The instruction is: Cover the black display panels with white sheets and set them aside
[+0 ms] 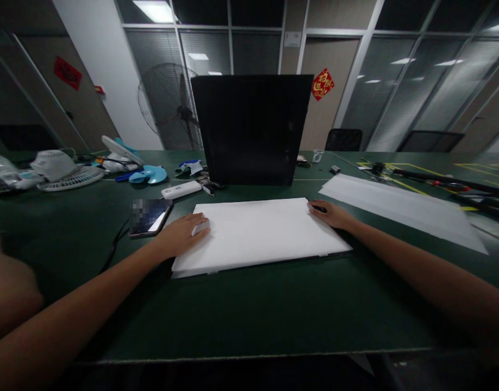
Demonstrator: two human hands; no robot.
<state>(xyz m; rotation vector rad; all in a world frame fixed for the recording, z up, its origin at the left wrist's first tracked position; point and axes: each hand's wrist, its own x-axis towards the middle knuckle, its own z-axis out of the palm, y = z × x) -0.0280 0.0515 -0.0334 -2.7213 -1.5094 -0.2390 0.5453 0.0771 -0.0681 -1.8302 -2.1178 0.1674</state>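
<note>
A stack of white paper sheets (257, 233) lies on the green table in front of me, with a thin dark edge showing under its right and front sides. My left hand (182, 234) is at the paper's left edge, its thumb and fingers closed about that side; a white bit shows between them. On the right edge, near the far corner, sits my right hand (331, 213), thumb and forefinger curled around the border with a dark gap between them. The undersides of both hands are hidden.
Behind the paper stands a large black panel (253, 130). To the left lie a phone (150, 217), a white device (181, 189) and fan parts (72, 176). Loose white sheets (400, 209) and black rods (449, 182) are on the right. A blurred bare limb (8, 282) enters at left.
</note>
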